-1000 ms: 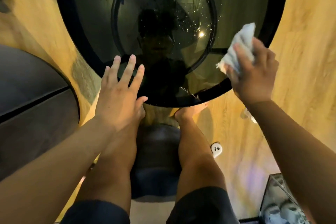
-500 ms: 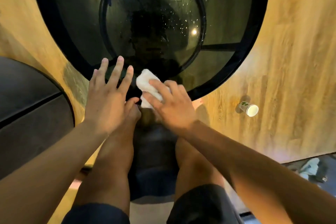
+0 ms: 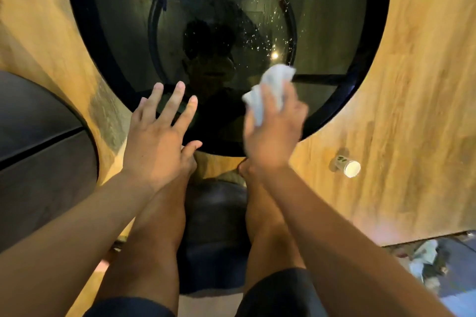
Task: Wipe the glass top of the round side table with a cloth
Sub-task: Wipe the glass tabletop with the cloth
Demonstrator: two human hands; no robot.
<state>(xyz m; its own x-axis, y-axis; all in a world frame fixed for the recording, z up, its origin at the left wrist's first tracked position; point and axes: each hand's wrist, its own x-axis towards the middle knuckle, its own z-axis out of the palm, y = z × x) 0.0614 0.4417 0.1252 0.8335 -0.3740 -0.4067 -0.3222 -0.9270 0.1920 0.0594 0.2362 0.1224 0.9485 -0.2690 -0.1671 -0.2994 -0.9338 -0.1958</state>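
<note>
The round side table [image 3: 85,41] has a black rim and a dark glass top [image 3: 123,41], speckled with white droplets on its right half. My right hand [image 3: 275,134] grips a crumpled white cloth [image 3: 268,90] over the near right part of the glass. My left hand [image 3: 157,134] lies flat, fingers spread, on the near left edge of the glass. A dark reflection of a person shows in the middle of the glass.
A paper cup [image 3: 346,166] lies on its side on the wooden floor [image 3: 417,85] to the right. A dark grey sofa [image 3: 38,147] curves in at the left. My bare legs [image 3: 154,234] and a dark cushion [image 3: 213,229] lie below the table.
My right hand swept the cloth from the right rim to the near middle beside my left hand, then back toward the right. My left hand stayed on the near edge.
</note>
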